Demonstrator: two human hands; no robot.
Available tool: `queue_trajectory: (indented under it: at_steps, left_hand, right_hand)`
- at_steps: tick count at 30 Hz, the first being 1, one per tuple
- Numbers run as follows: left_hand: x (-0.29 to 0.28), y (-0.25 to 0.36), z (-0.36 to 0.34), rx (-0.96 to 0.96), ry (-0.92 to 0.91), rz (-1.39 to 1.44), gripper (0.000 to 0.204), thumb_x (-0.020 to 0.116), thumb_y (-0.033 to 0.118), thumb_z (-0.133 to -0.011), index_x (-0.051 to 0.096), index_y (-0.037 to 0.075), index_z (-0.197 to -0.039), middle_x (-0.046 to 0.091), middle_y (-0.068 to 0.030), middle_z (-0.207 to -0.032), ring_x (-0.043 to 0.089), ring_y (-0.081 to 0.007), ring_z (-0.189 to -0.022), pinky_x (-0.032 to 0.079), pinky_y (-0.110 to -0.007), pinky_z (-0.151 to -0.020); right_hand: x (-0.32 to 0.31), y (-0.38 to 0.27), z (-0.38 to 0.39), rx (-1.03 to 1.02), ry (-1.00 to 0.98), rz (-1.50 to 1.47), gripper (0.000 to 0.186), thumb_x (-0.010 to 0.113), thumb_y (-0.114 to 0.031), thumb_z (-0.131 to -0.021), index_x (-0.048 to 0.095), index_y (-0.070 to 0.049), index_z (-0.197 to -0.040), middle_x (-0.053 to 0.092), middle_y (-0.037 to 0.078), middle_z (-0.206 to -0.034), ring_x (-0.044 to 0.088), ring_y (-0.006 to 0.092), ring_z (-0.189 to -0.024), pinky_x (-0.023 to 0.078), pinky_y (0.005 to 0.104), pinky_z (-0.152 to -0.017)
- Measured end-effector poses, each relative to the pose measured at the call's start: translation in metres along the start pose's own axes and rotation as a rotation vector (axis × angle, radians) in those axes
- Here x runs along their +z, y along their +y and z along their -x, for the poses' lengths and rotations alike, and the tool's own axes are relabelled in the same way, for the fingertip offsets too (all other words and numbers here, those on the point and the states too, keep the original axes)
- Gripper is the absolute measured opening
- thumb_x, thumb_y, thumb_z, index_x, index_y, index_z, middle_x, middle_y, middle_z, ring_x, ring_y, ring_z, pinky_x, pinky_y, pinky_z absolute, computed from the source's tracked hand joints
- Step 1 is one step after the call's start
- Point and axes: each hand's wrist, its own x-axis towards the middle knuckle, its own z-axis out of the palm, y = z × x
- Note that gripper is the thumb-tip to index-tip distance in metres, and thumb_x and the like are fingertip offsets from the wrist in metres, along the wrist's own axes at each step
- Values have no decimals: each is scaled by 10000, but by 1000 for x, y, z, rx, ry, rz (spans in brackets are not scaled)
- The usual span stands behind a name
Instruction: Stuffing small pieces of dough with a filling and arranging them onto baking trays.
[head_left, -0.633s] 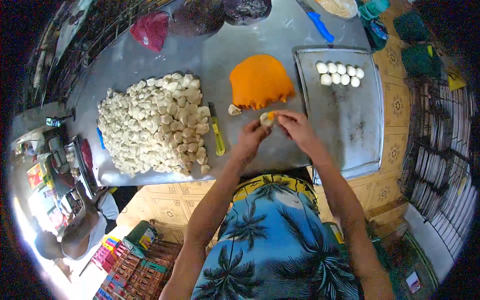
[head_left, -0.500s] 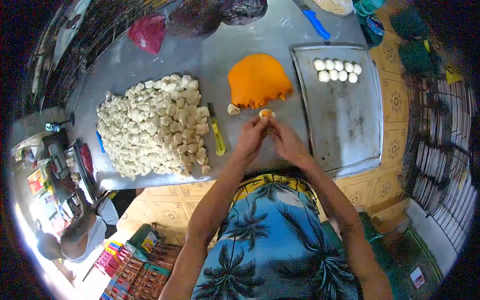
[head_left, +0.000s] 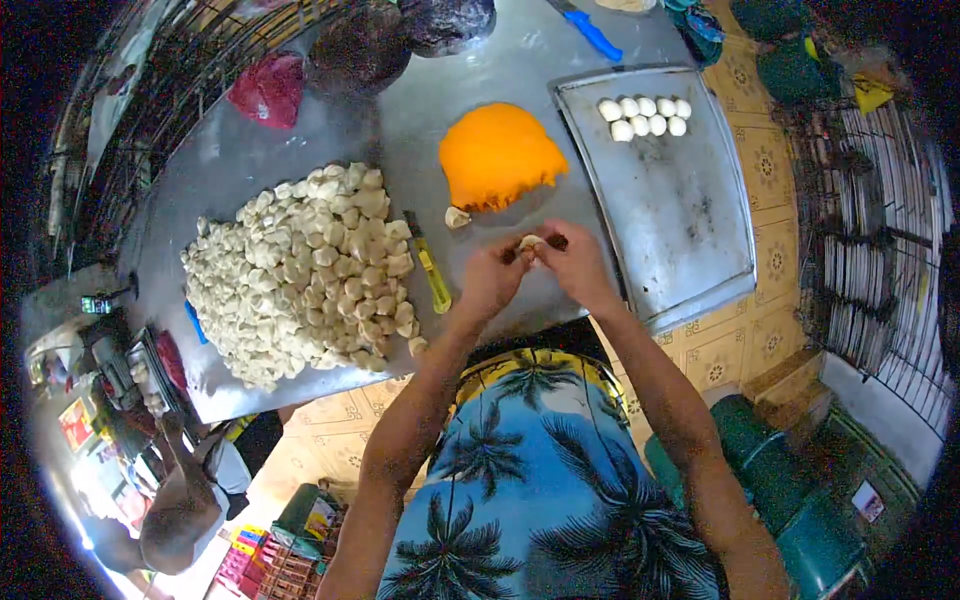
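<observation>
My left hand (head_left: 492, 275) and my right hand (head_left: 568, 262) meet at the fingertips, both pinching a small pale dough piece (head_left: 531, 243), partly hidden by fingers. Just beyond them lies an orange mass (head_left: 500, 150) with a ragged near edge, and a single dough piece (head_left: 456, 218) beside it. A yellow-handled knife (head_left: 432, 272) separates this spot from a large pile of pale dough pieces (head_left: 280, 275) on the left. On the right, a metal tray (head_left: 670, 255) holds several round white balls (head_left: 643, 120) in two rows at its far end.
The steel table (head_left: 200, 160) also carries a red bundle (head_left: 268, 90), dark bags (head_left: 355, 50) and blue-handled knives (head_left: 590, 30). A person (head_left: 175, 500) works at the lower left. Wire racks (head_left: 870, 250) stand right, green containers (head_left: 800, 520) lower right.
The orange bit seen on the dough piece earlier is no longer visible, as both hands have drawn their fingers around it. The whole view has turned slightly.
</observation>
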Motion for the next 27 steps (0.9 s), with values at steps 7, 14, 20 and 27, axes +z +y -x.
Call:
queue_trajectory:
  at_steps: [7, 14, 20, 27]
  left_hand:
    - [12, -36, -6, -63, 17, 447, 352, 665, 260, -983, 684, 23, -1243, 763, -86, -1006, 697, -138, -881, 558, -310, -832]
    - [20, -39, -14, 9, -19, 67, 277, 661, 220, -961, 719, 53, -1175, 743, -181, -948, 712, -232, -843, 550, -370, -787]
    - [22, -25, -14, 174, 43, -192, 218, 675, 198, -948, 750, 92, -1124, 716, -191, -998, 704, -344, -855, 544, -405, -764]
    - [51, -12, 13, 417, 179, -429, 660, 712, 208, -936, 429, 158, -1530, 708, -172, -1105, 706, -387, -909, 571, -459, -764]
  right_hand:
    - [-6, 3, -2, -362, -122, 357, 204, 707, -52, -873, 726, -30, -1075, 643, 140, -866, 653, 254, -784, 522, 356, -704]
    - [-25, 27, -26, -434, -304, 457, 181, 758, -160, -846, 742, -37, -977, 598, 173, -875, 629, 363, -808, 490, 440, -694]
    - [-32, 37, -26, -224, -295, 538, 176, 732, -157, -863, 726, -13, -964, 630, 204, -848, 635, 380, -789, 499, 460, -723]
    - [-28, 63, -11, 209, -206, -284, 179, 762, -147, -838, 769, -10, -952, 749, 174, -903, 725, 268, -766, 555, 395, -717]
